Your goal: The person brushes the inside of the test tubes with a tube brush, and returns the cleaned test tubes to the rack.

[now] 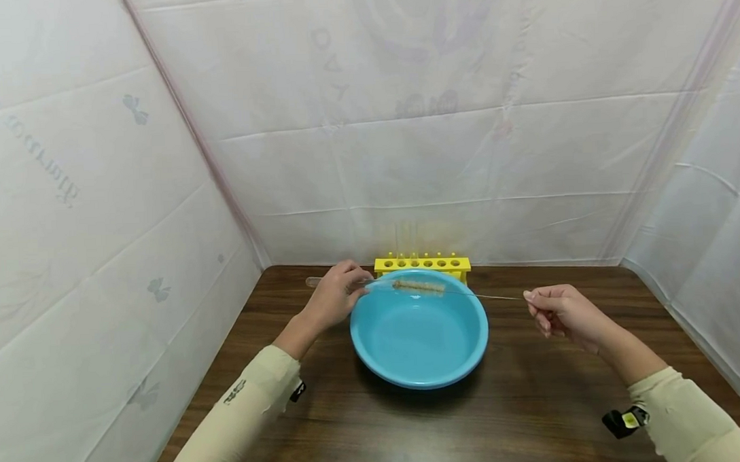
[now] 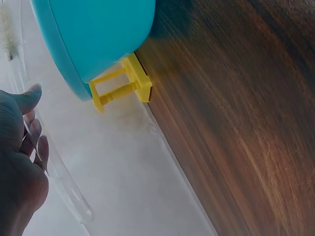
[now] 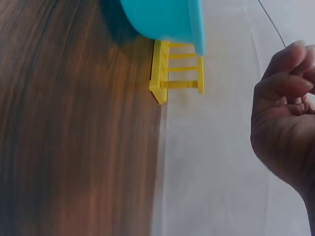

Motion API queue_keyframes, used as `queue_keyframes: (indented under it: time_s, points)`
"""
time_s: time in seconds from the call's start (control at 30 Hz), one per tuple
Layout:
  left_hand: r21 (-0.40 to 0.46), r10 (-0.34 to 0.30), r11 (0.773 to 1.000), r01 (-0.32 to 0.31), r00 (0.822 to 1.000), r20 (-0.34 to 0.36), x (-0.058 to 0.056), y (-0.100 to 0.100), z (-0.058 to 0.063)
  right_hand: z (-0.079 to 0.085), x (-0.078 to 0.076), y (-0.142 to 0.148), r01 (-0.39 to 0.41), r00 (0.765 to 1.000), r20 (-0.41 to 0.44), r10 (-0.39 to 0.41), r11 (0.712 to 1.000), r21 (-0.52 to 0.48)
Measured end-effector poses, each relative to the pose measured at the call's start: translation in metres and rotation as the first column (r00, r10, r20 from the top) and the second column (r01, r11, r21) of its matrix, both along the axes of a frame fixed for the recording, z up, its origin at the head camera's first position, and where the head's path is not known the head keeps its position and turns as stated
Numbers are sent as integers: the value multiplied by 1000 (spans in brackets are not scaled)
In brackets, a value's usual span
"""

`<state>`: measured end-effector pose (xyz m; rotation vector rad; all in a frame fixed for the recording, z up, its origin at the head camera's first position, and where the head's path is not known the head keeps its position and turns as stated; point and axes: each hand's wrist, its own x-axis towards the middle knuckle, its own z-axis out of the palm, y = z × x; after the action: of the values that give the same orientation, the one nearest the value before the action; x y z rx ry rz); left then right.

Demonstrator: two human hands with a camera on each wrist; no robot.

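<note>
My left hand [image 1: 337, 291] grips a clear glass test tube [image 2: 73, 194], held nearly level over the far left rim of the blue basin [image 1: 421, 385]. Its rounded end sticks out to the left, past the hand. Between thumb and fingertips my right hand [image 1: 562, 314] pinches the thin wire handle of a test tube brush [image 1: 419, 288]. That wire runs leftward over the basin's far side. The pale bristles lie in line with the tube, their tip right at its mouth. In the right wrist view, only the wire [image 3: 272, 22] shows beyond the fingers.
Behind the basin stands a yellow test tube rack [image 1: 463, 263] with a row of holes. Clear test tubes [image 1: 414, 239] stand upright in it. The dark wooden table [image 1: 377, 435] is bordered by white plastic sheeting [image 1: 428, 154] at the back and both sides.
</note>
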<state>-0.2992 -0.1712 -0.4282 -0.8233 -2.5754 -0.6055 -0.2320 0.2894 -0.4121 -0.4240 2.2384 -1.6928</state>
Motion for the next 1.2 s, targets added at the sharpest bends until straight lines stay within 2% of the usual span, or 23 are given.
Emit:
queue_keyframes:
  time_s: [0.1, 0.17, 0.27, 0.33, 0.4, 0.5, 0.6, 0.7, 0.77, 0.93, 1.0, 1.07, 1.13, 1.17, 1.2]
  points:
    - [-30, -23, 999, 24, 999, 30, 0, -2, 1, -1, 1, -4, 7, 992, -124, 1, 998, 64]
    - [-55, -36, 998, 39, 998, 47, 0, -4, 2, -1, 3, -8, 31, 974, -225, -4, 992, 119]
    - [-83, -47, 995, 52, 997, 67, -1, -5, 2, -1, 5, -13, 97, 929, -371, -9, 971, 220]
    - [-91, -50, 994, 57, 996, 78, -2, -5, 2, -2, 6, -16, 152, 887, -463, 1, 944, 293]
    - [-96, -56, 993, 65, 994, 96, -3, -6, 2, -4, 7, -18, 195, 836, -547, 32, 916, 351]
    - [-115, -62, 990, 76, 991, 117, -4, -6, 2, -7, 6, -20, 222, 742, -661, 114, 888, 402]
    - [-137, -57, 988, 76, 989, 135, -5, -6, 3, -11, 4, -21, 246, 629, -747, 216, 856, 455]
    - [-152, -44, 986, 67, 988, 147, -6, -5, 4, -13, 2, -22, 292, 535, -790, 301, 811, 507]
    - [-178, -35, 982, 60, 990, 140, -6, -4, 4, -15, 0, -22, 331, 464, -816, 345, 787, 521]
    - [-286, -18, 957, 47, 995, 102, -4, 1, 4, -19, -6, -21, 391, 305, -860, 410, 769, 506]
    - [-319, -12, 947, 45, 994, 106, -3, 3, 5, -20, -7, -19, 409, 257, -866, 430, 763, 500]
    - [-334, -9, 941, 47, 993, 115, -1, 4, 5, -20, -8, -17, 427, 222, -869, 443, 757, 495]
    - [-332, -11, 942, 51, 993, 120, 0, 5, 5, -20, -7, -16, 450, 204, -868, 453, 744, 494]
    - [-323, -16, 945, 54, 993, 120, 1, 5, 5, -21, -7, -16, 461, 203, -865, 458, 735, 497]
    - [-315, -22, 947, 57, 993, 113, 1, 5, 6, -21, -6, -16, 467, 214, -864, 455, 730, 500]
